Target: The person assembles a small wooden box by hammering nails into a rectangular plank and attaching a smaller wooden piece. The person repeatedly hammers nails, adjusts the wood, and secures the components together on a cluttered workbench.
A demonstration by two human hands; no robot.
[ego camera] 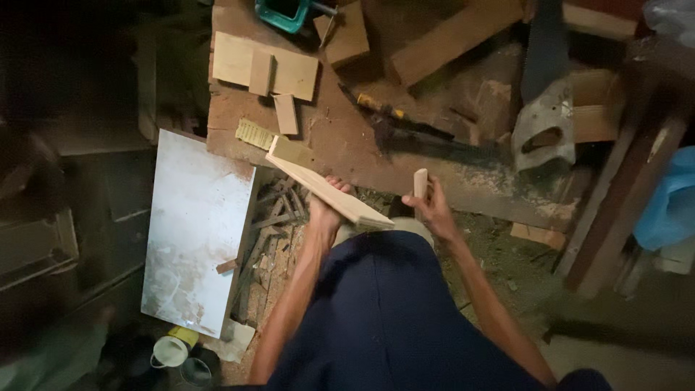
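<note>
My left hand (327,210) grips a long flat wooden board (318,181) from below; the board runs from upper left to lower right, in front of the workbench edge. My right hand (433,210) holds a small upright piece of wood (420,182) just right of the board's near end. The two pieces do not touch. Both hands are above my lap, in dark blue clothing.
A wooden workbench (347,141) carries offcuts (264,69), a yellow-handled tool (376,106), a hand saw (544,123), a plank (452,36) and a teal object (282,11). A white panel (195,224) leans at left over scrap wood (279,224). A cup (170,350) sits on the floor.
</note>
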